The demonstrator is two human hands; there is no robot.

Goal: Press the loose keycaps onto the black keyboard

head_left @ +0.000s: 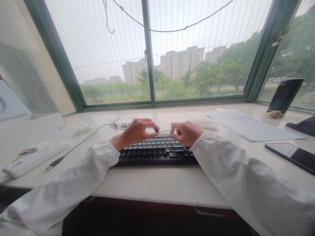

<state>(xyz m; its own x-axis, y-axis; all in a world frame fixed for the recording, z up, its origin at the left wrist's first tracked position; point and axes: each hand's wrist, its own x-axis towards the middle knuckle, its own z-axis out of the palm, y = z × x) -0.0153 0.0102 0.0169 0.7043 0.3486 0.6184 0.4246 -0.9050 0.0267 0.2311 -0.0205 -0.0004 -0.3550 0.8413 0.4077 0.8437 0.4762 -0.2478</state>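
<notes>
A black keyboard lies on the white sill in front of me, and its lower left rows show bare key sockets without caps. Just above its far edge, my left hand pinches a small black keycap between thumb and forefinger. To the right, my right hand is held over the keyboard's far right part with thumb and forefinger curled close together. Whatever may be between those fingertips is too small to make out. A gap separates the two hands, with a thin cable behind it.
On the left lie a USB cable, a white power strip and keys. Printed paper and a phone are at right. A dark upright object stands by the window.
</notes>
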